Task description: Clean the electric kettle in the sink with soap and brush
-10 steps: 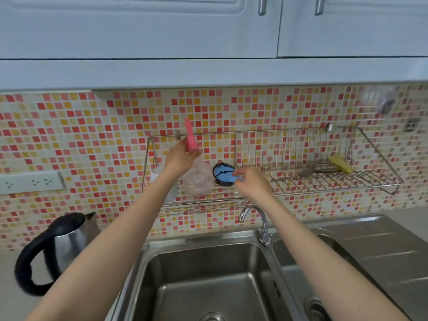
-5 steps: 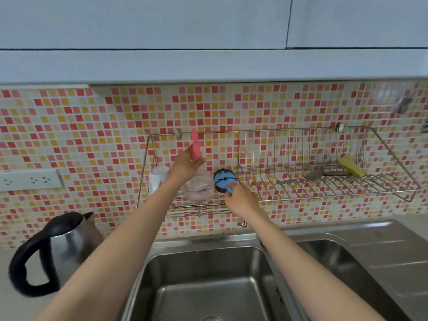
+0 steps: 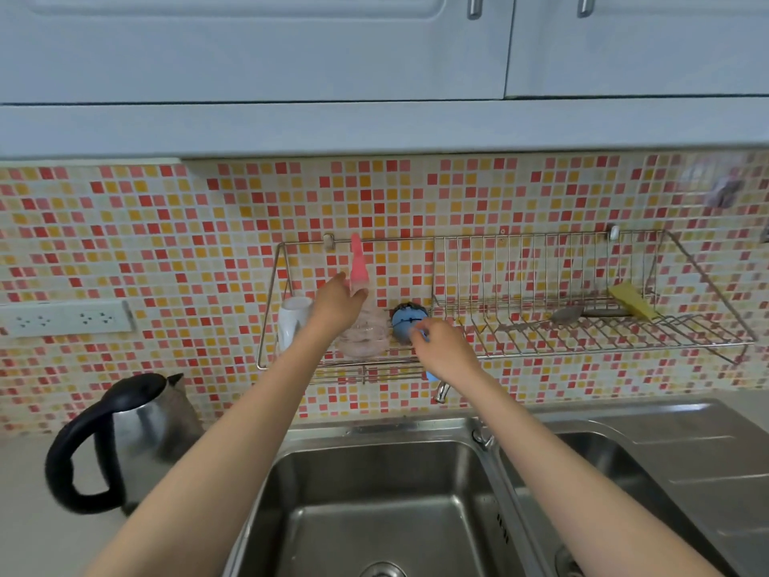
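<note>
A wire rack (image 3: pixel 541 345) is fixed to the mosaic-tiled wall above the sink (image 3: pixel 374 493). In its left section stand a white cup (image 3: pixel 293 322), what looks like a pink-topped bottle (image 3: pixel 362 326) with a pale translucent body, and a blue brush (image 3: pixel 408 322) with a round head edged in dark bristles. In the right section lie a spoon (image 3: pixel 566 314) and, leaning towards the back, a yellow sponge (image 3: pixel 630 301). The left basin of the sink shows only its drain at the bottom edge of the view; the second basin to the right is mostly hidden behind the right forearm. The left hand (image 3: pixel 337 306) reaches into the rack and grips the pink-topped bottle at its neck, thumb up beside the pink top, fingers wrapped behind it. The right hand (image 3: pixel 443 351) is curled round the handle of the blue brush, just below the brush head, and a blue end of the handle pokes out under the hand. The electric kettle (image 3: pixel 125 435), steel with a black handle, stands upright on the surface (image 3: pixel 29 535) to the left of the sink, well apart from both hands, its spout towards the wall. A tap (image 3: pixel 441 393) shows below the right hand.
</note>
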